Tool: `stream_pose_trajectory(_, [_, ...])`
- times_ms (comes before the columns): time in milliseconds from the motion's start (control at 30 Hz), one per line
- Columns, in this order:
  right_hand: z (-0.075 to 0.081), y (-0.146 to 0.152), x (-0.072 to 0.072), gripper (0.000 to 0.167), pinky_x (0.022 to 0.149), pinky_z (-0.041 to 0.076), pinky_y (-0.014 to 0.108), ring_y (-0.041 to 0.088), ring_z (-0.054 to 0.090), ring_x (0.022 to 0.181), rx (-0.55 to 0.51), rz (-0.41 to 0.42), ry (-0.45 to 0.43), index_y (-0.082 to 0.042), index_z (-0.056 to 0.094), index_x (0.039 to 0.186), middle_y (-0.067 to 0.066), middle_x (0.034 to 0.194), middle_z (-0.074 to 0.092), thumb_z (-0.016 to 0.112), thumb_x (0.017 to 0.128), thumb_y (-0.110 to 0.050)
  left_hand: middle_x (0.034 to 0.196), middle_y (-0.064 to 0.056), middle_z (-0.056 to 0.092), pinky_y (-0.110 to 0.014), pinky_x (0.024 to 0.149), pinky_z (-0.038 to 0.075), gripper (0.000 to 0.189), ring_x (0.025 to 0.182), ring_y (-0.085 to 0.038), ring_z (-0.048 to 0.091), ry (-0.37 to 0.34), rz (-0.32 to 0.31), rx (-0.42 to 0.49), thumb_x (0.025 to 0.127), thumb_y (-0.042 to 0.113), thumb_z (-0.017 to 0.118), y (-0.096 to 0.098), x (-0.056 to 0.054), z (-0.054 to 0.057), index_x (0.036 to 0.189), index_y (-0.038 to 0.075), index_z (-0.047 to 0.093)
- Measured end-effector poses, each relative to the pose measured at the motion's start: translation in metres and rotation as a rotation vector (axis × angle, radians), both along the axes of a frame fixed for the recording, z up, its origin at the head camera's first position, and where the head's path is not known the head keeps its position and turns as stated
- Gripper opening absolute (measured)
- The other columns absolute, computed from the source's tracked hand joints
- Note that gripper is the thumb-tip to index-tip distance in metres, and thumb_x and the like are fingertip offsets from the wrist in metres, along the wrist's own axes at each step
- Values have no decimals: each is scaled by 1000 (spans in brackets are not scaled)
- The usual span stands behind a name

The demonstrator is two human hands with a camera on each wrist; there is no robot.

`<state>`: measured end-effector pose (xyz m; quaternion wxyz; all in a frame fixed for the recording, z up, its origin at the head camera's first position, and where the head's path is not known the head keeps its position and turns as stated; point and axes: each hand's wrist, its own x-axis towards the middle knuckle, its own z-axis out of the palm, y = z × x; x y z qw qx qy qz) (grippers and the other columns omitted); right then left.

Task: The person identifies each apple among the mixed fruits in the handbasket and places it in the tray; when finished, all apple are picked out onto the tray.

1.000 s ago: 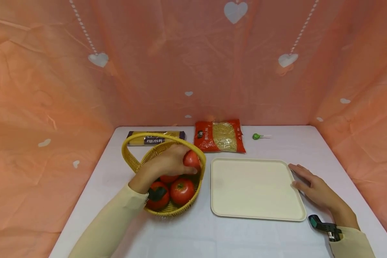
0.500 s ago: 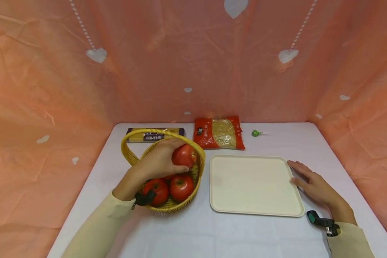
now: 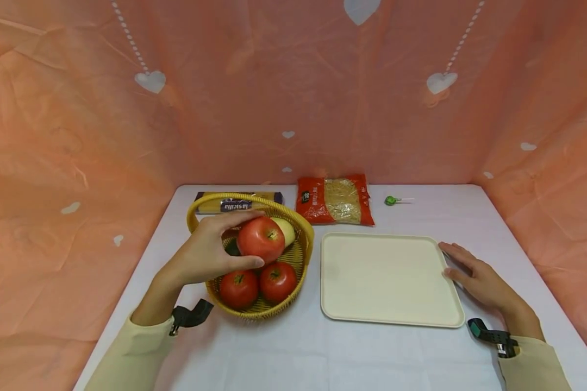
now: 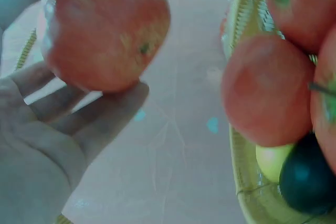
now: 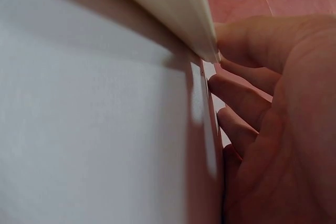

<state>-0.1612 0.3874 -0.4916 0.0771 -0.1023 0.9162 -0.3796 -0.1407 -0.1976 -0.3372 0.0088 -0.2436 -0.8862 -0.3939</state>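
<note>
My left hand (image 3: 207, 247) grips a red apple (image 3: 260, 239) between thumb and fingers, holding it above the yellow woven basket (image 3: 303, 258). In the left wrist view the fingers wrap around the apple (image 4: 107, 30). Inside the basket lie more red apples (image 3: 238, 289), a pale yellow-green fruit (image 3: 285, 231) and a dark round fruit (image 4: 308, 177), partly hidden by the hand and held apple. My right hand (image 3: 481, 285) lies at the right edge of the cream tray (image 3: 386, 279), thumb touching the rim and fingers relaxed.
The basket's tall handle (image 3: 247, 196) arches over its back side. Along the table's back edge lie a purple-and-yellow pasta packet (image 3: 235, 204), a red bag of noodles (image 3: 336, 200) and a green lollipop (image 3: 391, 200). A pink curtain (image 3: 318, 108) hangs behind.
The left hand has lifted the apple from the basket's far right part and drawn it left and toward the person. The right hand stays at the tray's edge.
</note>
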Motion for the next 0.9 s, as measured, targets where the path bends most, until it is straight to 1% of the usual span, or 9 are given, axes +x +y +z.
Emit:
stream_pose_trajectory(67, [1,0,0,73,122,11,87,60,8,163,-3,-3,-19,-10,33,172,34,176,21,66,110,-28,146,-2,70,-38,106,62,78,124,-20,73,-29,-39,68,79,25,101,2,4,2,150,17,67])
stream_pose_trajectory(167, [3,0,0,74,121,10,88,60,6,163,-7,-11,-43,-11,32,173,33,178,19,66,110,-31,142,1,72,-33,104,62,77,121,-17,74,-51,-109,143,79,21,100,10,10,3,149,20,67])
stream_pose_trajectory(267, [2,0,-1,74,121,11,88,61,7,164,-9,-10,-46,-12,32,173,33,178,19,66,110,-31,140,2,73,-36,102,63,77,121,-18,73,-81,-187,216,80,16,99,20,16,1,150,21,67])
stream_pose_trajectory(367, [1,1,-1,74,121,11,88,61,8,163,-14,-8,-38,-12,32,173,33,178,20,66,110,-30,141,-1,72,-39,103,64,78,123,-21,72,-125,-266,285,80,11,99,32,20,-2,151,18,66])
stream_pose_trajectory(433, [0,1,-1,74,121,10,88,60,8,163,-15,-7,-33,-12,33,173,32,178,20,67,110,-30,142,-2,72,-40,104,63,79,125,-23,71,-142,-309,309,79,10,99,41,21,-5,151,16,65])
stream_pose_trajectory(533, [0,1,-1,73,121,11,88,60,8,163,-16,-6,-23,-12,33,172,32,177,21,67,110,-30,144,0,72,-39,107,62,80,127,-21,70,-140,-344,305,79,11,99,57,22,-9,152,16,65])
stream_pose_trajectory(667, [0,1,-1,73,121,11,88,60,8,163,-17,-7,-13,-12,34,172,33,177,22,67,110,-30,147,5,70,-37,110,59,81,132,-16,67,-142,-357,283,81,15,99,79,22,-18,153,19,64])
stream_pose_trajectory(800, [0,0,0,73,121,10,88,59,7,164,-23,-14,-31,-11,34,172,32,178,20,68,109,-30,148,6,69,-34,114,57,82,135,-13,66,-169,-376,321,80,14,99,105,21,-28,153,19,64])
stream_pose_trajectory(900, [1,0,-1,74,121,10,88,59,6,164,-21,-19,-48,-12,33,173,31,178,19,67,110,-30,147,3,70,-33,113,57,82,134,-11,66,-179,-387,356,81,13,99,126,21,-36,154,18,63])
